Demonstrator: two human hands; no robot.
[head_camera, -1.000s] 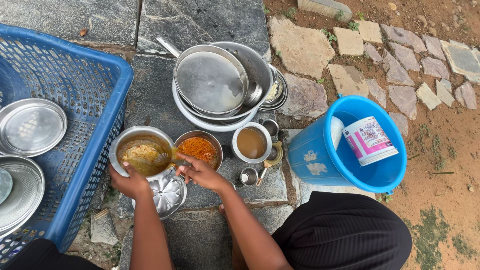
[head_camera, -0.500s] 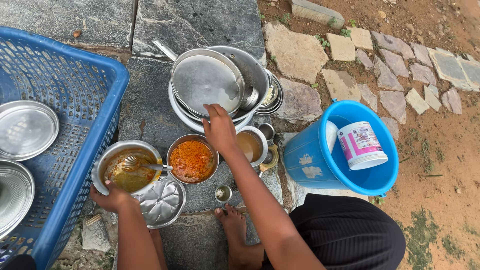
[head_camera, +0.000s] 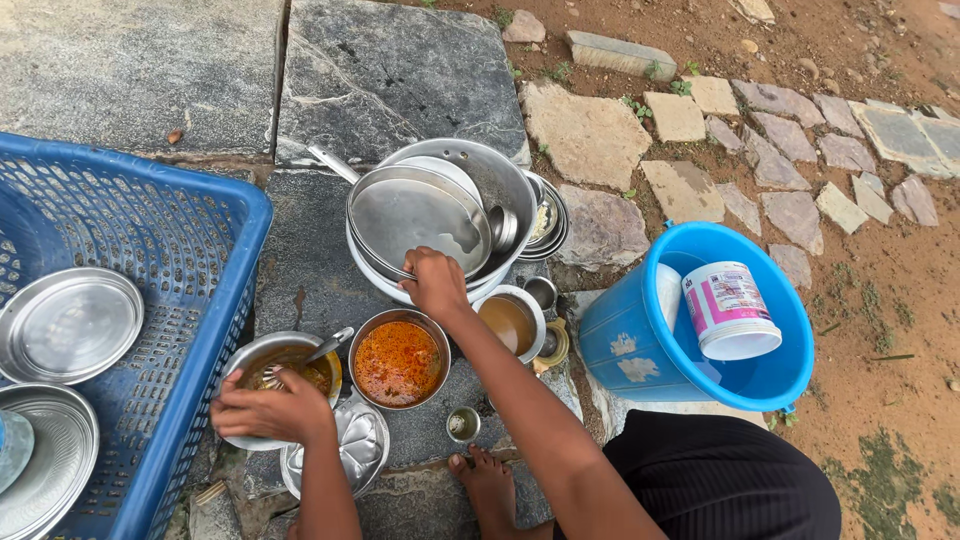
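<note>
The right hand (head_camera: 435, 283) was closed over the near rim of the steel pan (head_camera: 418, 215) — topmost of the stacked vessels, directly ahead, its long handle angled away to the upper left. The left hand (head_camera: 268, 408), fingers curled, rested on the rim of the steel bowl (head_camera: 262, 362) — nearest the blue crate (head_camera: 215, 300).

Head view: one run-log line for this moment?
left hand: on bowl of brown liquid | right hand: gripping rim of stacked steel pan | orange curry bowl: between

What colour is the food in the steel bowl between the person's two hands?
Orange-red with yellowish flecks, in the steel bowl; the head view, the only one, shows it clearly.
</note>
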